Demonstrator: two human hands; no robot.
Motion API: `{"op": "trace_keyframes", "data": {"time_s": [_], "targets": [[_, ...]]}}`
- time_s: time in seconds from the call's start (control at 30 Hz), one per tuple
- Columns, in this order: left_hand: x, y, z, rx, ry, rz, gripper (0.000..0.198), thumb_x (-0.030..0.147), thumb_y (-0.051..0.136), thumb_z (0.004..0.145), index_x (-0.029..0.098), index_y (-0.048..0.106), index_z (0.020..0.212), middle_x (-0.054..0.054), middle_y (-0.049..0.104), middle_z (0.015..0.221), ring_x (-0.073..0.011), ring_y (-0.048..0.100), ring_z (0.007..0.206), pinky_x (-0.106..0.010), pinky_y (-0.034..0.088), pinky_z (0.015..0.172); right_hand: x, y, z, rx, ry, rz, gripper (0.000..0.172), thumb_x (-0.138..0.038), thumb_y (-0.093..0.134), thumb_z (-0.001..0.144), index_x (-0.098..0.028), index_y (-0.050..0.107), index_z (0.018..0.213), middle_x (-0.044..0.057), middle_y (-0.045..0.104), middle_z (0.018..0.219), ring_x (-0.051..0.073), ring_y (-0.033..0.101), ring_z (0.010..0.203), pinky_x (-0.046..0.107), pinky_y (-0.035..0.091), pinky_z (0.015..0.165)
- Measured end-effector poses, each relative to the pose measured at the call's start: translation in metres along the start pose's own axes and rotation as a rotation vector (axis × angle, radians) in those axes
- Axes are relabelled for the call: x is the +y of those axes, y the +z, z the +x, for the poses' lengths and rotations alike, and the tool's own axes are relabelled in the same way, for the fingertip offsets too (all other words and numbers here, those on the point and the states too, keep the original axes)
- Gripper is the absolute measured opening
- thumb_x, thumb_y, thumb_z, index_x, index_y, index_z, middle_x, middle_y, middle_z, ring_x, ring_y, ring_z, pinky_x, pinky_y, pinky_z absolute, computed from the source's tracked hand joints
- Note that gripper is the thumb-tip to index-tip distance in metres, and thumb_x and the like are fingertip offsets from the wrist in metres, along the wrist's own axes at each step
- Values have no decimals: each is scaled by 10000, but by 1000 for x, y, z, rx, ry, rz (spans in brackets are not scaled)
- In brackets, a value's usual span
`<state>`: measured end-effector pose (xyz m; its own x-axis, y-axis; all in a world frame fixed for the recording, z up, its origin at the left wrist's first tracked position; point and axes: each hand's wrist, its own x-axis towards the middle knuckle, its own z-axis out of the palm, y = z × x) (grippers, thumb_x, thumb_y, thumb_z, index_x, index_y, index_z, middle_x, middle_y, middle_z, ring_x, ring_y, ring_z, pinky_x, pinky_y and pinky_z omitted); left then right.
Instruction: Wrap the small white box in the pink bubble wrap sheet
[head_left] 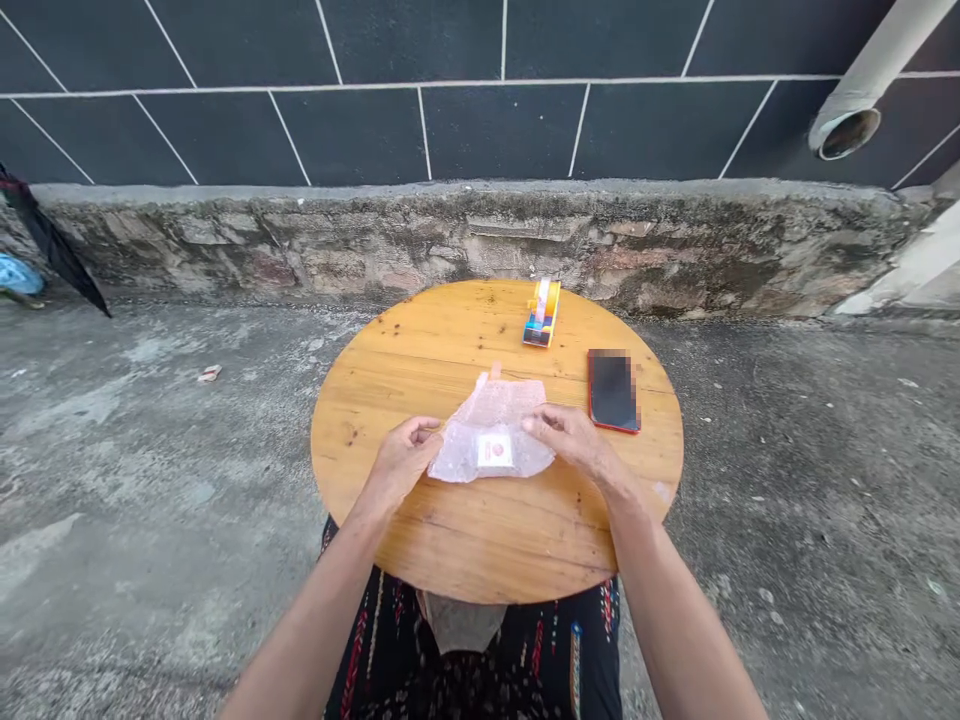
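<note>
A sheet of bubble wrap (510,400), faintly pink, lies on the round wooden table in front of me. On its near part sits a small white box (495,450) with a red mark, seemingly under a layer of the clear film. My left hand (403,458) pinches the wrap's left edge, its fingertips partly hidden. At the right edge, my right hand (568,436) has its thumb and fingers closed on the wrap near the box.
A yellow and blue tape dispenser (541,313) stands at the far side of the round table (487,550). A dark phone with a red edge (613,390) lies on the right. Beyond are a stone ledge (360,245), a pipe (870,80) and a folded umbrella (52,240).
</note>
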<state>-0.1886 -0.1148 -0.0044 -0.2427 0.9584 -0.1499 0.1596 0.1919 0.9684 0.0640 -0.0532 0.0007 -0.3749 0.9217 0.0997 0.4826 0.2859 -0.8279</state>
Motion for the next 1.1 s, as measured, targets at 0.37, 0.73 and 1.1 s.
{"op": "trace_keyframes", "data": {"time_s": [0.37, 0.73, 1.1], "targets": [[-9, 1, 8, -28, 29, 112, 245, 395, 595, 670, 163, 622, 743, 31, 562, 540, -122, 513, 484, -215, 347, 451, -30, -13, -45, -268, -336, 91, 257, -235, 462, 908, -260, 717, 918, 28, 698, 1040, 183, 595, 1069, 398, 412, 992], [-23, -7, 19, -27, 152, 320, 198, 314, 557, 721, 187, 656, 835, 32, 584, 587, -138, 529, 546, -227, 365, 526, -46, -18, -108, -536, -178, -269, 328, -318, 629, 836, -267, 670, 1157, 59, 665, 1197, 243, 553, 1174, 425, 384, 1026], [-17, -11, 5, 7, 175, 650, 351, 231, 521, 770, 219, 617, 1107, 4, 679, 736, -177, 620, 691, -256, 392, 608, -34, 13, -65, 21, -155, -287, 300, -190, 547, 849, -197, 602, 1144, 79, 656, 1116, 219, 605, 1033, 385, 475, 906]]}}
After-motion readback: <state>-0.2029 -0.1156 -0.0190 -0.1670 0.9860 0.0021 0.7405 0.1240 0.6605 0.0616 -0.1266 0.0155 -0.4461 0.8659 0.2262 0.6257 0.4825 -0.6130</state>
